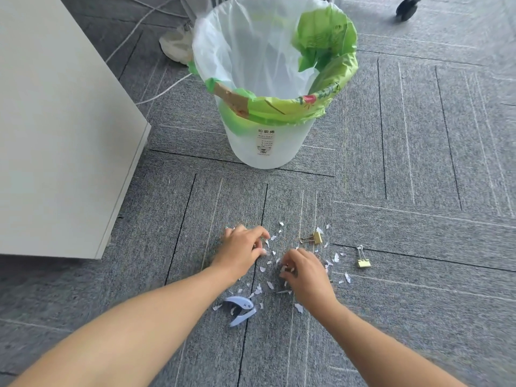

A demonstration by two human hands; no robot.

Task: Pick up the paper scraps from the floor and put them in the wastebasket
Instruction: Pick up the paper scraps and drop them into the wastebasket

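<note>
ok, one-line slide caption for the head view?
Left hand and right hand gather paper scraps off grey carpet near the lined wastebasket; binder clips and a blue tool lie alongside.

Wastebasket [291,141] in front of me, bearing the only label I can read.

A white label [264,143] on the near wall of the bin has three dark Chinese characters in a row at its top: 垃圾桶, meaning rubbish bin. Under them are several lines of smaller print and a small line drawing, all too small for me to read. The green bag [279,108] folded over the rim shows parts of large green characters beside a red mark, too creased to read.
</note>
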